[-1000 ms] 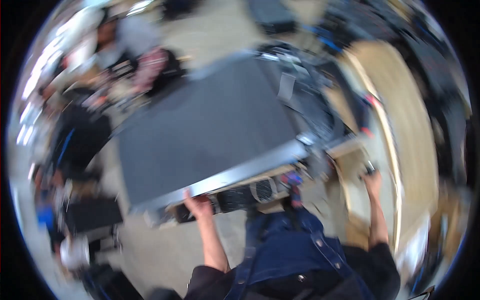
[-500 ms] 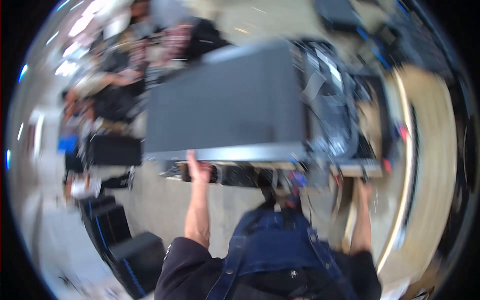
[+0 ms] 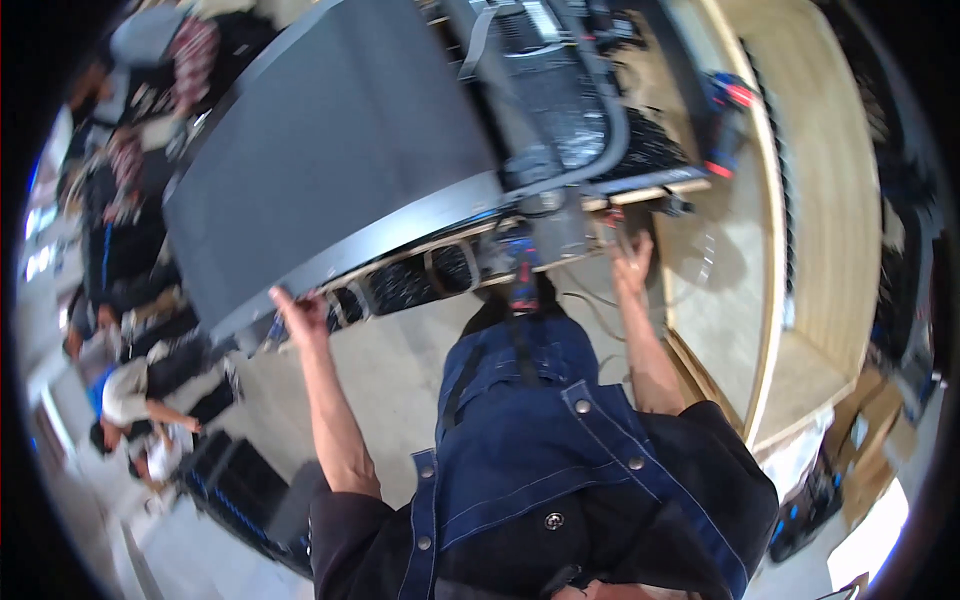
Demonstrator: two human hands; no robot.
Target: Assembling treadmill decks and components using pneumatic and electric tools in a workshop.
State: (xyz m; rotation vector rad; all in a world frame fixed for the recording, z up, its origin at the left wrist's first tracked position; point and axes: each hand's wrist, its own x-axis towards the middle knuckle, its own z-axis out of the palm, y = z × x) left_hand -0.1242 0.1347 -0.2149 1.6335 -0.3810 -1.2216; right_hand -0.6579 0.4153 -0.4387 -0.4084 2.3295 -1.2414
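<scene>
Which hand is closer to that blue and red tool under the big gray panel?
Right. The right hand touches the wooden frame just beside the blue and red tool. The left hand grips the gray panel at its near edge, farther from the tool.

dark blue denim apron with metal studs, black rolled sleeves, bare forearms

One head-worn fisheye view looks steeply down, close over the grey panel (image 3: pixel 340 150) and floor (image 3: pixel 400 390).
</scene>
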